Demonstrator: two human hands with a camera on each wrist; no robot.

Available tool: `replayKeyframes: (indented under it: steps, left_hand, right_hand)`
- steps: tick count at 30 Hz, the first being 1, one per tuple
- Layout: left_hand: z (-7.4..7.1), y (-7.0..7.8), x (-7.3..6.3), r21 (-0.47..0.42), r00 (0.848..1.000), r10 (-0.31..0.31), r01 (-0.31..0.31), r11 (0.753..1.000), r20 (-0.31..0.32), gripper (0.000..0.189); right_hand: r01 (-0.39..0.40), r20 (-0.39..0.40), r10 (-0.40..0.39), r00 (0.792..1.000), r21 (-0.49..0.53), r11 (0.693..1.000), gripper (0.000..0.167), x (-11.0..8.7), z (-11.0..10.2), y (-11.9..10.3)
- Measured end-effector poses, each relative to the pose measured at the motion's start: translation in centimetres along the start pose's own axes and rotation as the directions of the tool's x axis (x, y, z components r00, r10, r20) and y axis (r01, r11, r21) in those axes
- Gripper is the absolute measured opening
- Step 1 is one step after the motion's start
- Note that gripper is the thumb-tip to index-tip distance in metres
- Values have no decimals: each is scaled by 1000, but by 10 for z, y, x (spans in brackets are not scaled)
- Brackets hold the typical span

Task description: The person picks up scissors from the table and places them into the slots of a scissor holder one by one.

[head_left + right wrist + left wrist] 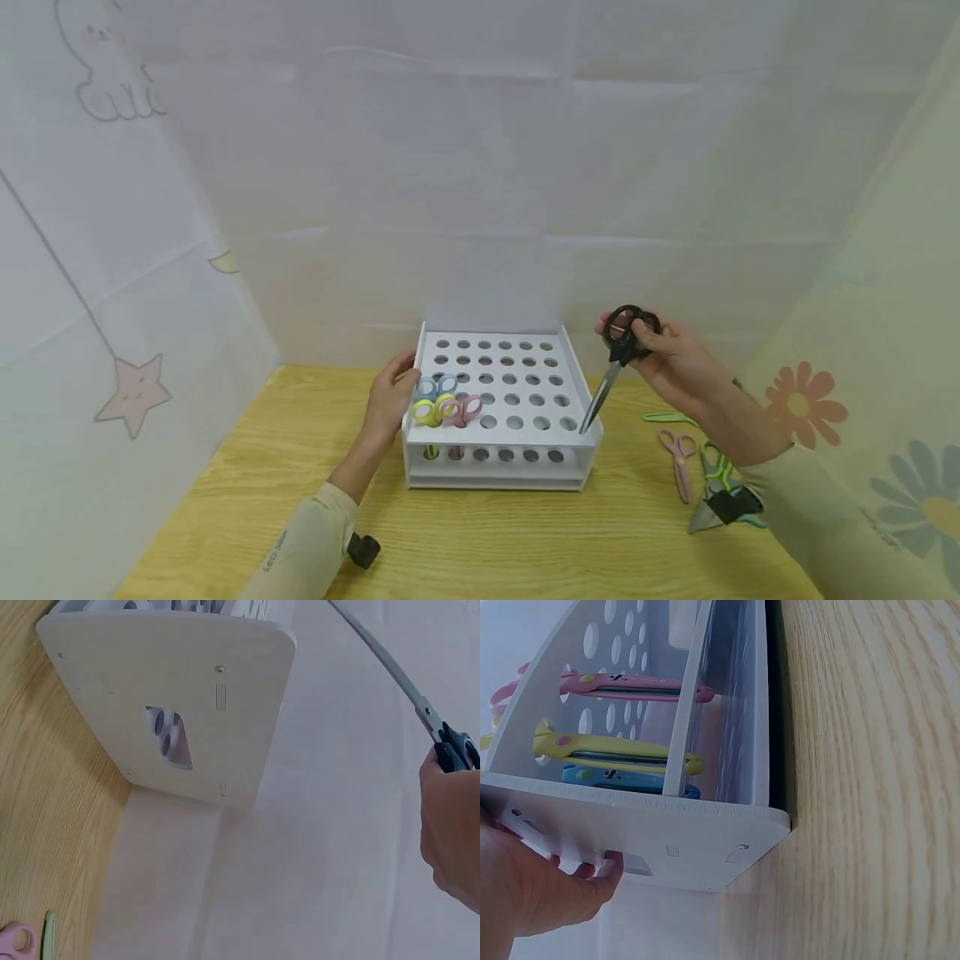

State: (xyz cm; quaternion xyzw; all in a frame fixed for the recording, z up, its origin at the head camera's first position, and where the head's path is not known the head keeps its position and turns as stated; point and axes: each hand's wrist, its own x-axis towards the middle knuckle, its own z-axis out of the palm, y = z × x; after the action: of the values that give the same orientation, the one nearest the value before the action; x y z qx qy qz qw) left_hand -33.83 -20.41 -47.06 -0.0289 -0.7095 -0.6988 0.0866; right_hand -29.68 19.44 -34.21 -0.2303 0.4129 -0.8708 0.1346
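Observation:
A white rack [525,412] with rows of round holes stands on the table. Through its front left holes hang blue scissors [607,778], yellow scissors [622,748] and pink scissors [637,685], handles on top. My left hand [392,392] grips the rack's left side panel, its fingertips at the slot there. Above the rack's right side, my right hand [678,358] holds black-handled scissors [621,354] by the handles. Their metal blades slant down to the left, the tip seen over the front right corner hole. Whether the tip touches the rack I cannot tell.
On the table [480,542] to the right lie pink scissors [681,467], a green piece [667,417], and green-and-grey scissors [716,467] in a pile partly hidden by the right wrist's camera. Pale printed cloth [487,208] hangs behind and at both sides.

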Motion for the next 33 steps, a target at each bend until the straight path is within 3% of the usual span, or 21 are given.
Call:
replayKeyframes:
  steps: [9, 18, 22, 28, 33]
  left_hand:
    - [3, -3, 2, -16, 1000, -8, 9, 1000, 6, 45]
    - [3, -2, 2, 11, 1000, -8, 8, 1000, -4, 46]
    - [2, -2, 1, 9, 1000, -8, 8, 1000, -2, 46]
    - [-1, 0, 0, 12, 1000, -18, 18, 1000, -10, 46]
    - [-1, 0, 0, 14, 1000, -20, 20, 1000, -10, 45]
  right_hand:
    - [73, 12, -72, 997, -167, 983, 23, 7, -2, 18]
    - [6, -55, -31, 998, -399, 917, 21, 1, -10, 36]
    - [-32, -100, -23, 995, -514, 857, 26, -1, -12, 44]
    - [-98, -171, -36, 985, -709, 699, 34, -5, -15, 52]
    - [-104, -167, -44, 985, -774, 625, 33, -8, -14, 58]
